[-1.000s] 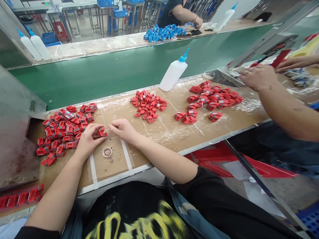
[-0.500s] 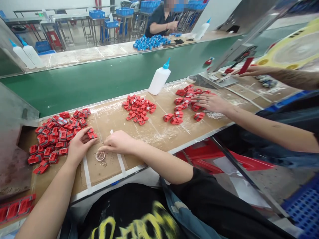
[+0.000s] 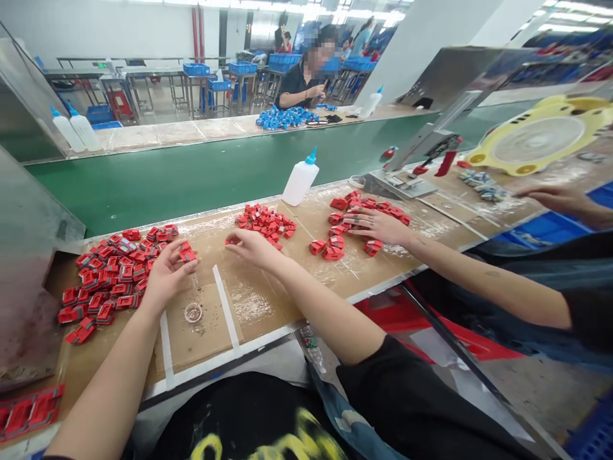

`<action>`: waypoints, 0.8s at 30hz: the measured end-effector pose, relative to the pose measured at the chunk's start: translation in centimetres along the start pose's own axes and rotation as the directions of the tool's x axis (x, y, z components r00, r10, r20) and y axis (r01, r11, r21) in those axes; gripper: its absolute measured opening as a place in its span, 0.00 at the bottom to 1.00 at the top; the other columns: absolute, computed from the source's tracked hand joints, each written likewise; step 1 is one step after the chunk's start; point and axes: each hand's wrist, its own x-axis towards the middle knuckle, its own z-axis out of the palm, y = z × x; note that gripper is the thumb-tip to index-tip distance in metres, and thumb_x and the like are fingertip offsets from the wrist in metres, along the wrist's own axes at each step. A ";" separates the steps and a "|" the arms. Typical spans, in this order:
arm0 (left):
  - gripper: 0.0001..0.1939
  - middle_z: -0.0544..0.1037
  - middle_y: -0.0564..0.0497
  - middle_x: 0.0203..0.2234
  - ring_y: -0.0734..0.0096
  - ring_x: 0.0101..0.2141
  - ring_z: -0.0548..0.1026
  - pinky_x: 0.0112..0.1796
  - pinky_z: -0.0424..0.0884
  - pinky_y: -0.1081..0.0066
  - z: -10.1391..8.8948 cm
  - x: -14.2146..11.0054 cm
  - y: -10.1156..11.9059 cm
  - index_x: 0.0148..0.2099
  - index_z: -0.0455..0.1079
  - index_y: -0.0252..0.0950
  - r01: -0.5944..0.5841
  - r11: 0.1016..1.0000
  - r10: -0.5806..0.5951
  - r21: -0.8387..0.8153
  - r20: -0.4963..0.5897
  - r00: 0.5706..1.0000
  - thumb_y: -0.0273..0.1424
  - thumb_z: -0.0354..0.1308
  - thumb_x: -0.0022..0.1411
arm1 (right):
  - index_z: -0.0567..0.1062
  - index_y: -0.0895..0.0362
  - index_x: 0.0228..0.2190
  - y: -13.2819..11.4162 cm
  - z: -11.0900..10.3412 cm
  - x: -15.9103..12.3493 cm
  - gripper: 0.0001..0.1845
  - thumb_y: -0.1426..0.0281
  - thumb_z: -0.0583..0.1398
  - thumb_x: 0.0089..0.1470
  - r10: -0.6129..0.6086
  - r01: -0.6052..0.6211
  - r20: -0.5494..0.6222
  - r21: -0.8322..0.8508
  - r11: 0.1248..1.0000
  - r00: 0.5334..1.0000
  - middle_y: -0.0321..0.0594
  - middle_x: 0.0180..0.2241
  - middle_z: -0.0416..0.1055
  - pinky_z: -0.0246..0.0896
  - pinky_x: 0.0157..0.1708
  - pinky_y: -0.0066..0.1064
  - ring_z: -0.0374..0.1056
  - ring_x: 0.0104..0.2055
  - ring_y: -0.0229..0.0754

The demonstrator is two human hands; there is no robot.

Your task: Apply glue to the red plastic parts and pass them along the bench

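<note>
My left hand (image 3: 168,276) is closed on a red plastic part with grey edging (image 3: 186,252), held between thumb and fingers above the table, beside a heap of similar red-and-grey parts (image 3: 112,268). My right hand (image 3: 256,248) is at the left edge of a pile of smaller red pieces (image 3: 268,220). A small red piece (image 3: 232,241) shows at its curled fingertips; the thumb is mostly hidden. Between my forearms, a small round dish (image 3: 193,312) with tiny bits in it rests on a cardboard sheet (image 3: 201,348) with white tape strips.
A white bottle with a blue nozzle (image 3: 301,182) stands behind the small pieces. At right, a co-worker's hand (image 3: 378,227) rests on another red pile, near a metal press (image 3: 407,182) and yellow fan (image 3: 541,137). A green conveyor belt (image 3: 191,191) runs behind the table.
My right hand has left the small dish and moved right and away from me to the small red pieces. My left hand has lifted its red part slightly. The co-worker's far hand has left the press.
</note>
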 end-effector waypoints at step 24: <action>0.30 0.79 0.42 0.56 0.50 0.56 0.77 0.58 0.74 0.52 0.2 -0.4 -2.2 0.59 0.73 0.37 0.083 0.993 -0.074 -0.082 0.107 0.991 0.36 0.73 0.55 | 0.84 0.53 0.45 -2.6 8.5 1.7 0.24 0.48 0.66 0.56 0.003 0.053 -0.106 0.522 0.852 0.994 0.40 0.40 0.65 0.66 0.40 0.34 0.63 0.39 0.40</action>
